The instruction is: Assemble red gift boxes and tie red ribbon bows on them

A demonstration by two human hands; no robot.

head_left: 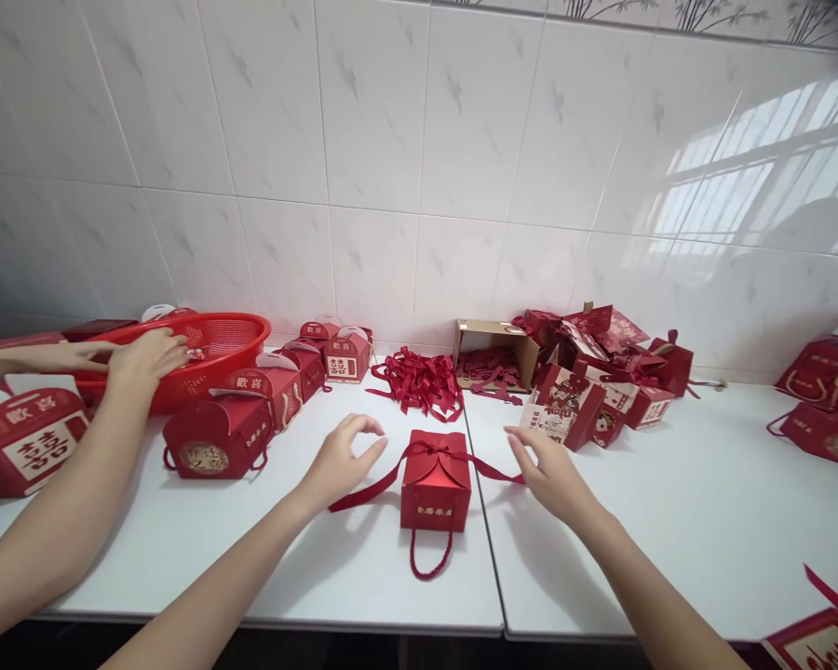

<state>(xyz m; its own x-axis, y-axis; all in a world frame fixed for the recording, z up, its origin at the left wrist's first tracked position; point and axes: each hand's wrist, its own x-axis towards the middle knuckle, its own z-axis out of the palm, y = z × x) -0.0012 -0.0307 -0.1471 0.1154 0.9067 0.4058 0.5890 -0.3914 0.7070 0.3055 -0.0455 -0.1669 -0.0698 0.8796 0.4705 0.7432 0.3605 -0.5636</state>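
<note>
A small red gift box (pixel 436 498) stands upright between my hands, near the front of the table. A dark red ribbon (pixel 437 449) is tied across its top, and its two tails spread out to the sides. From the box's front a twisted cord handle (pixel 431 575) hangs down onto the table. My left hand (pixel 344 462) hovers left of the box, fingers curved and apart, above the left tail. On the other side my right hand (pixel 550 472) is open by the end of the right tail; whether it touches the ribbon I cannot tell.
Behind the box lie loose ribbons (pixel 423 380) and an open cardboard box (pixel 497 358). Red boxes (pixel 569 405) are piled at the right back. At left, another person's hands (pixel 140 358) reach into a red plastic basket (pixel 241 340), beside several red boxes (pixel 216 437). A seam divides the white table (pixel 363 586).
</note>
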